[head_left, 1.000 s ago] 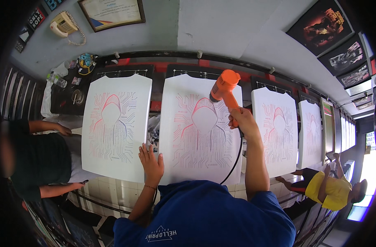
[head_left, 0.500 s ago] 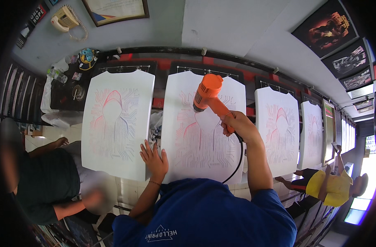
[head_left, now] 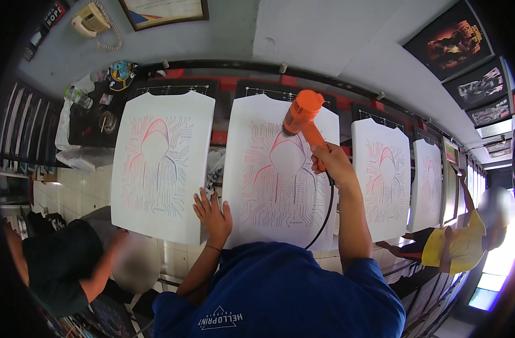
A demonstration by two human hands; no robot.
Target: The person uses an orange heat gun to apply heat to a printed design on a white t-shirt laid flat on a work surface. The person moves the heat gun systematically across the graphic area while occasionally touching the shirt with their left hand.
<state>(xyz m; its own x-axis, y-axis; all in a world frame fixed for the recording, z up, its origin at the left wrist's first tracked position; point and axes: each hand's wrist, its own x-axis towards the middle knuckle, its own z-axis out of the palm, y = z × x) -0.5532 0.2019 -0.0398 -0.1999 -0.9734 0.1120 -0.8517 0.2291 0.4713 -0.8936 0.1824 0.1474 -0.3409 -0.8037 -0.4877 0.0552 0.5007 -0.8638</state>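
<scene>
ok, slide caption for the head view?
Right hand aims orange heat gun at printed white shirt; left hand flat on its edge.

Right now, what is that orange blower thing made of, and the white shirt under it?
The orange heat gun looks like hard moulded plastic, smooth with a slight sheen. The white shirt looks like soft matte cloth, stretched flat, with thin red and blue printed lines. The right hand grips the gun; the left hand rests on the shirt's edge.
</scene>
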